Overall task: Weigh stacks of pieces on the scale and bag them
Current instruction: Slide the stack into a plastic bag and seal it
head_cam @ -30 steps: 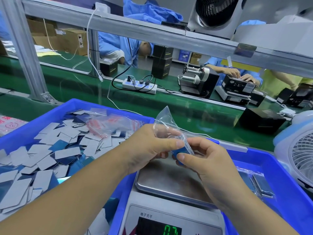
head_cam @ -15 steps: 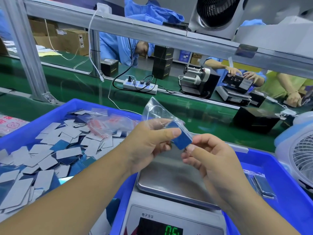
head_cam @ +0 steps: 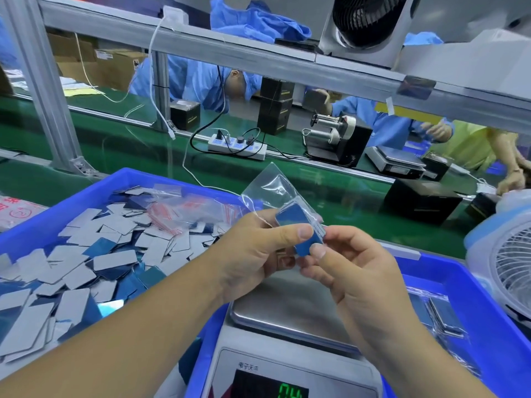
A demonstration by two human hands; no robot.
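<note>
Above the scale (head_cam: 290, 308), left hand (head_cam: 253, 254) pinches the clear bag (head_cam: 273, 188) while right hand (head_cam: 356, 271) grasps the blue stack (head_cam: 298, 225), angled up-left, half inside.

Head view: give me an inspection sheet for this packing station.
Surface: green belt.
Job's things: clear bag with blue stack part way in; scale pan bare; loose pieces fill left blue bin; filled bags in right bin.
Clutter: spare bags on the pieces.
Hands: left hand and right hand both pinch the stack.
Cables: power strip, black and white leads.
Surroundings: fan; workers opposite.
</note>
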